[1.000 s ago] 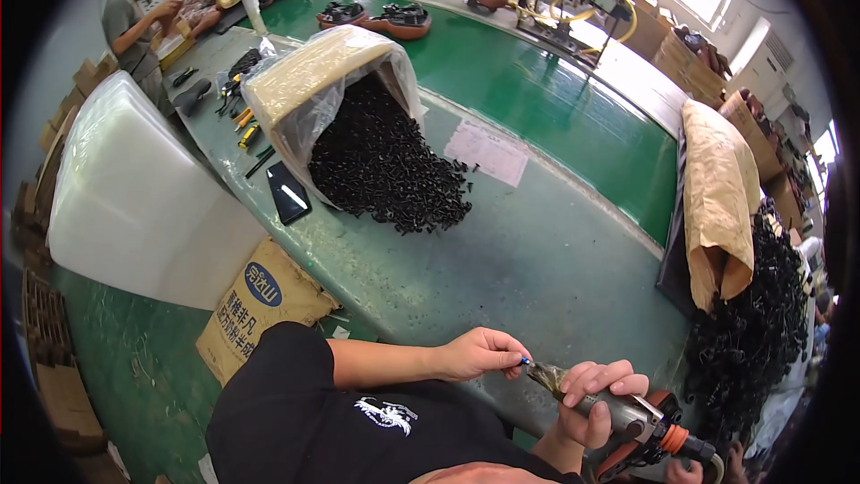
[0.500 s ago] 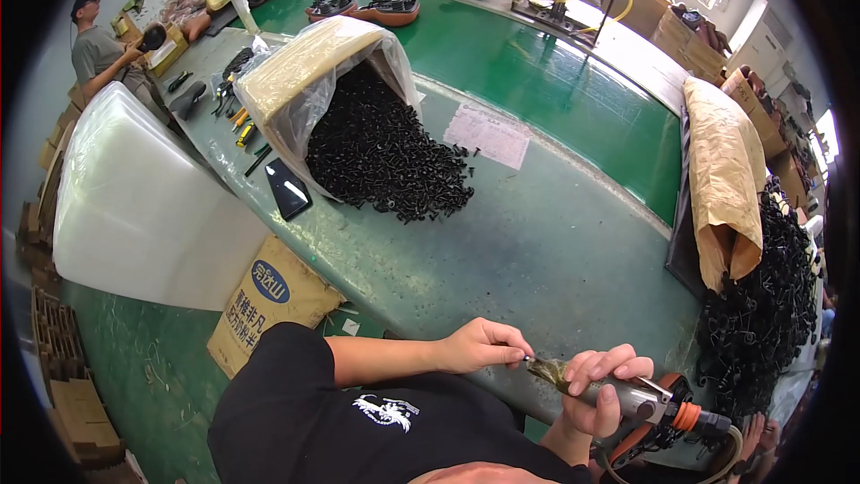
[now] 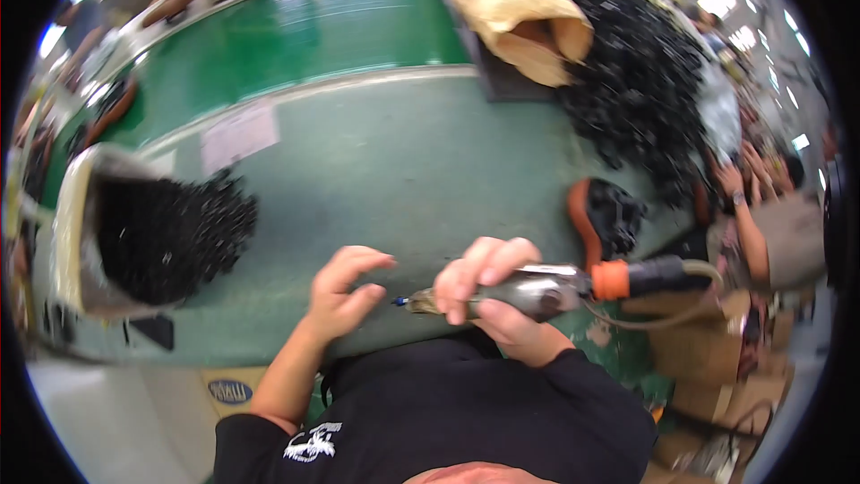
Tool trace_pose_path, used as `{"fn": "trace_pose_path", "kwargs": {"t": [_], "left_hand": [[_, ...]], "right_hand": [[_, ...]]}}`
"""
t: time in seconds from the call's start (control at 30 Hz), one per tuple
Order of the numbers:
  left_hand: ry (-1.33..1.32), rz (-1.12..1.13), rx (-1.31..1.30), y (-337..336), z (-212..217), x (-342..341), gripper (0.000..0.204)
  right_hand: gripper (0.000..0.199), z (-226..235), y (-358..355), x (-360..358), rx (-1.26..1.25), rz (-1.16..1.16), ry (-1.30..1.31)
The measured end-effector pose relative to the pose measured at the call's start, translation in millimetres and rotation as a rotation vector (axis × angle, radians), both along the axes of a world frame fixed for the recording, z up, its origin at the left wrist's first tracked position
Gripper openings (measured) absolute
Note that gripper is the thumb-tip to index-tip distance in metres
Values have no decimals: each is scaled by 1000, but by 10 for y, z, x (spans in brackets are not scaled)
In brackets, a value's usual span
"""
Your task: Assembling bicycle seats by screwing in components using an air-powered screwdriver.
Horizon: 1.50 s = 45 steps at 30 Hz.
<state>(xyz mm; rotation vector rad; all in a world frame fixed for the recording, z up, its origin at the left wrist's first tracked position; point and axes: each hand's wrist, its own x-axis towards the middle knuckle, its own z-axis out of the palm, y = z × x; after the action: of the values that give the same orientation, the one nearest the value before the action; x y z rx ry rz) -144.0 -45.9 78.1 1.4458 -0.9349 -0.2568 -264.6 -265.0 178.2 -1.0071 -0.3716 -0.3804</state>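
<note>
My right hand (image 3: 497, 287) is wrapped round a silver air screwdriver (image 3: 551, 294) with an orange ring and a hose at its back end. The tool lies level above the near part of the table, its tip toward my left hand. At that tip sits a small dark-blue piece (image 3: 400, 302), too blurred to make out. Just left of it my left hand (image 3: 340, 296) is open, thumb and forefinger apart, holding nothing. Black screws (image 3: 175, 233) spill from a tipped, plastic-lined container (image 3: 70, 242) at the left. Beyond the tool stands a brown-and-black bicycle saddle (image 3: 587, 220).
A brown paper sack (image 3: 511, 13) and a big heap of black parts (image 3: 636, 81) lie at the far right. A paper sheet (image 3: 240, 136) is behind the screws, a phone (image 3: 157, 332) near the left edge. Another person (image 3: 761, 229) is at the right, beside cardboard boxes (image 3: 699, 341).
The view has swung to the right, so the screw container now appears further left. My left fingers have come off the screwdriver's tip and spread. The right hand keeps its hold on the tool.
</note>
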Motion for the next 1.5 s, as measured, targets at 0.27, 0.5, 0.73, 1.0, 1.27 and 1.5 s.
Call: {"fn": "trace_pose_path", "kwargs": {"t": [0.27,0.5,0.73,1.0,1.27,1.5], "left_hand": [[49,354,87,-18,-538,348,5],[-65,384,181,12,-542,319,5],[-148,373,221,-14,-448,298,5],[-144,373,194,-29,-364,241,7],[-447,300,294,-345,135,110,52],[-413,358,305,-396,33,-22,63]], "right_hand": [[27,-307,-154,-191,79,-209,123],[19,-312,-1084,-826,92,-955,551],[19,-336,-1482,-1608,8,-1229,781],[16,-365,-1511,-1427,-119,-896,869],[21,-278,-571,-852,-206,-29,930],[23,-61,-400,-734,-300,282,976]]}}
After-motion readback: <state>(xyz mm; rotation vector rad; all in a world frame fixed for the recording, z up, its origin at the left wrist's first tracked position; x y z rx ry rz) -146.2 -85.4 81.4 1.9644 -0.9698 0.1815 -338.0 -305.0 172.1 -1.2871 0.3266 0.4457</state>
